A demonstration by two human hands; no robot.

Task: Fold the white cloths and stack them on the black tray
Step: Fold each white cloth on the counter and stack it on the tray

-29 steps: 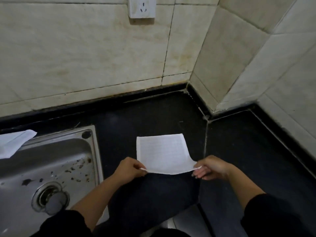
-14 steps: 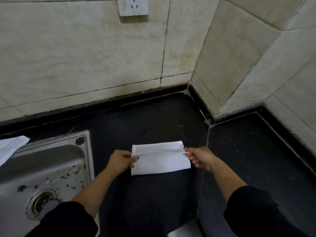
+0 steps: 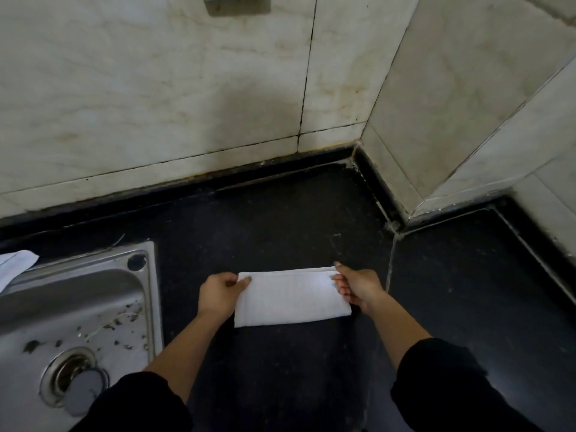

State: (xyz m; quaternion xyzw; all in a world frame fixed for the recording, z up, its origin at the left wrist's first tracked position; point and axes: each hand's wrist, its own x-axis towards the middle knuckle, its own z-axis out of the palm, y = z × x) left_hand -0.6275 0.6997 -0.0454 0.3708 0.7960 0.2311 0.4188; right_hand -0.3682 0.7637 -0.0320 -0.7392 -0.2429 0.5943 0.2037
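Folded white cloth [image 3: 291, 296] flat on the dark worktop [image 3: 280, 219], its far corners pinched between thumb and fingers [image 3: 339, 280] of the left hand [image 3: 218, 294] and right hand [image 3: 358, 288], seemingly to square the doubled edges; no black tray is in view.

So all you see of the person is two arms in a plain black long-sleeve top, left sleeve [image 3: 137, 403] and right sleeve [image 3: 442, 385] pushed up and bunched near the elbows, forearms bare down to the left hand [image 3: 218, 294] and right hand [image 3: 358, 289].
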